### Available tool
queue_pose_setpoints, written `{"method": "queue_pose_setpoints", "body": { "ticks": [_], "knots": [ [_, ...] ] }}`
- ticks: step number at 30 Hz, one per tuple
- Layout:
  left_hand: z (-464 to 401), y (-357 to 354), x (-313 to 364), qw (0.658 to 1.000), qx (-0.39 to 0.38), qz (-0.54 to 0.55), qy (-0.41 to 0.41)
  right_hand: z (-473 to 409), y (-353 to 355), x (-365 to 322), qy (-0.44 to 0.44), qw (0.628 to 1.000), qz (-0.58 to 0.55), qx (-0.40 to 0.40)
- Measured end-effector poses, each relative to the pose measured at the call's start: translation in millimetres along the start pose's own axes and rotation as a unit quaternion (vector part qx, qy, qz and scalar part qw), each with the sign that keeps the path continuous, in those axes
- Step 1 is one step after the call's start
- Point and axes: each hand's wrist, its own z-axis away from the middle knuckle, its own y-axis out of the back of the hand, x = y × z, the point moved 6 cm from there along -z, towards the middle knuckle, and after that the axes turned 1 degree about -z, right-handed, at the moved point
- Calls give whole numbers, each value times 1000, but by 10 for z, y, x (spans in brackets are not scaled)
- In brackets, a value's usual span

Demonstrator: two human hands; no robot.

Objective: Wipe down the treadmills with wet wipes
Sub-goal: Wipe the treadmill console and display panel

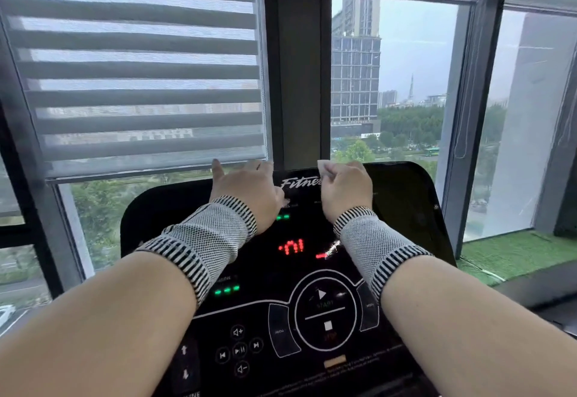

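The black treadmill console (pixel 406 196) fills the lower middle, with red and green lights lit and a round START/STOP pad. My right hand (pixel 346 190) is at the console's top edge and pinches a small white wet wipe (pixel 324 168) between curled fingers. My left hand (pixel 249 190) sits on the top edge just left of the "Fitness" lettering. Its fingers bend over the edge and are partly hidden, and one finger at the left sticks up. Both wrists wear grey knitted sleeves.
A large window lies right behind the console, with a striped blind (pixel 140 68) lowered on the left and a dark pillar (pixel 296 62) in the middle. A green artificial-grass ledge (pixel 515 256) lies to the right of the console.
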Motion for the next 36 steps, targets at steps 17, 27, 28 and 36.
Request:
{"method": "queue_pose_setpoints", "body": {
  "ticks": [17,27,28,36],
  "knots": [
    [149,-75,-241,1000,23,1,-4,167,-100,-208,-17,1000,-24,10],
    [124,-103,-266,999,30,4,-9,268,-237,-483,81,996,-19,-22],
    [124,-101,-268,999,31,2,-10,293,-250,-515,100,994,-21,-33],
    [122,-103,-272,999,32,9,-12,343,-303,-594,81,995,-32,-40]
  ]
}}
